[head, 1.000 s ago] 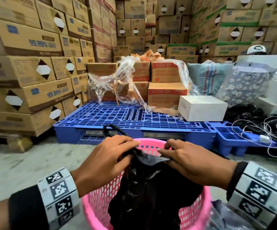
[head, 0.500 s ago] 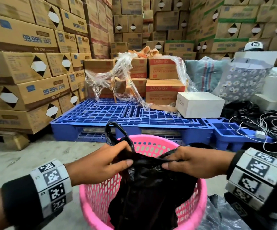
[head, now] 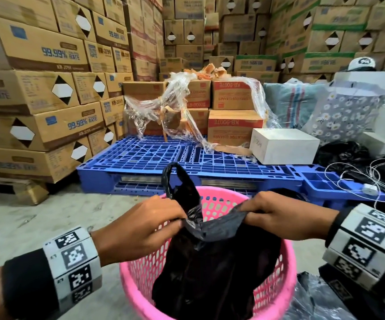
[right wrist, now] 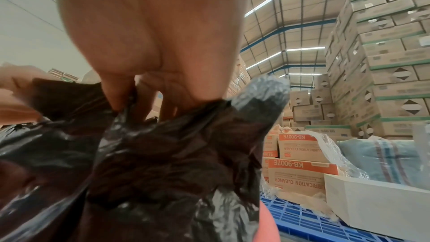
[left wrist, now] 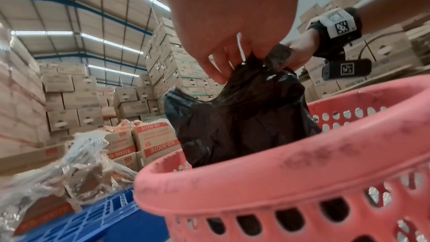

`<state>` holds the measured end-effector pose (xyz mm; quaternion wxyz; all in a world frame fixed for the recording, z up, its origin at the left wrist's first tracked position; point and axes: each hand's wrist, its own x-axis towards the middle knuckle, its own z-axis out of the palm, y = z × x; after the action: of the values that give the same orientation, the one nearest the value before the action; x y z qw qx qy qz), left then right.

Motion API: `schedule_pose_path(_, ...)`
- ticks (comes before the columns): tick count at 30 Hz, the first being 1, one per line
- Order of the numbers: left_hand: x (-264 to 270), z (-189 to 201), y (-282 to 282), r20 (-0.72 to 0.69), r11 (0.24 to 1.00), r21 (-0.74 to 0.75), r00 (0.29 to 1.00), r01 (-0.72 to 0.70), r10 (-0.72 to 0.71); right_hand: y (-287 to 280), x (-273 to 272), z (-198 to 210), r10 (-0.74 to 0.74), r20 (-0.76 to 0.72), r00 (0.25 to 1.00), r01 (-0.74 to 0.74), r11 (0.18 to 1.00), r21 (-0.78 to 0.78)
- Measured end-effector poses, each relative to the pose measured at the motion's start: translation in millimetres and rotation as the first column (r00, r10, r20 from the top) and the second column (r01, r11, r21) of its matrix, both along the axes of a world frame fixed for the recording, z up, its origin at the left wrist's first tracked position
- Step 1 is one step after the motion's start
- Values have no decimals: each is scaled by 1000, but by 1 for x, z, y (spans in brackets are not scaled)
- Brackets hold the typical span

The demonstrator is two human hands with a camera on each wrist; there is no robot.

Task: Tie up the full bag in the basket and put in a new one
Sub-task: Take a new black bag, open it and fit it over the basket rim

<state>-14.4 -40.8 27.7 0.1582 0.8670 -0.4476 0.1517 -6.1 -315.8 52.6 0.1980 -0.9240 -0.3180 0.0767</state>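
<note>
A black plastic bag [head: 212, 262] stands in the pink perforated basket [head: 288, 273] on the floor in front of me. My left hand [head: 140, 227] pinches the bag's top edge on the left, just below a handle loop [head: 177, 181] that sticks up. My right hand [head: 279, 213] grips the top edge on the right and holds it stretched. The left wrist view shows the left hand [left wrist: 232, 47] pinching the bag [left wrist: 242, 117] above the basket rim [left wrist: 256, 178]. In the right wrist view the right hand [right wrist: 151, 80] has fingers curled into the bunched plastic [right wrist: 163, 163].
A blue plastic pallet [head: 187, 162] lies just beyond the basket, with cartons, torn clear wrap [head: 182, 112] and a white box [head: 284, 146] on it. Stacked cardboard cartons [head: 36, 88] wall the left and back. Tangled cables [head: 371, 176] lie at right; more black plastic [head: 314, 301] sits beside the basket.
Both hands have moved apart and lifted slightly, stretching the bag's top edge between them. The handle loop now stands higher above the left hand.
</note>
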Motion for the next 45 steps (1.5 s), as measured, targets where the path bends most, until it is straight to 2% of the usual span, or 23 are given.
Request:
schedule_pose_path(3,-4,-1,-6,-315,1000,-19,949,-25,17,-7,6,-4,-12,-20,1000,11,999,-49)
schedule_pose_path(5,-1,-4,-8,-486,994,94,869,-49,89,-11,9,-9,-48,-18,999,43,982,-186)
schedule_pose_path(7,6,-6,-10,-579,983,174,802,-54,147,-15,12,-14,-78,-4,997,74,962,-263)
schedule_pose_path(9,13,-7,-14,-558,973,231,816,-20,150,-15,13,-16,-85,-17,996,79,973,-215)
schedule_pose_path(12,24,-11,-19,-445,958,288,887,15,120,-16,13,-13,-48,7,999,49,991,-122)
schedule_pose_path(15,30,-10,-13,-379,974,223,923,28,60,-17,7,-5,-34,42,999,37,997,-70)
schedule_pose_path(17,25,-5,-7,-373,988,139,928,71,-14,-14,-1,-2,17,48,999,-18,1000,21)
schedule_pose_path(19,13,-1,-2,-343,987,129,938,101,-51,-11,-12,-3,73,23,997,-75,992,99)
schedule_pose_path(22,-8,-3,16,-224,977,188,973,98,-54,-10,-34,-10,122,-30,992,-118,988,101)
schedule_pose_path(24,-27,-6,30,-155,973,205,985,110,-79,-13,-49,-15,156,-8,988,-156,986,63)
schedule_pose_path(27,-55,-9,43,-197,960,234,974,153,-108,-13,-72,-20,215,66,974,-215,977,-3)
schedule_pose_path(30,-73,-12,51,-229,969,192,967,155,-110,-13,-90,-25,259,45,965,-259,966,-16)
schedule_pose_path(34,-88,-21,60,-308,982,135,948,133,-86,-21,-96,-34,204,31,979,-206,976,74)
schedule_pose_path(42,-98,-40,65,-270,959,257,962,117,-45,-42,-106,-64,151,157,976,-156,987,22)
schedule_pose_path(45,-95,-42,66,-328,967,236,945,93,-11,-51,-103,-69,136,157,978,-141,990,19)
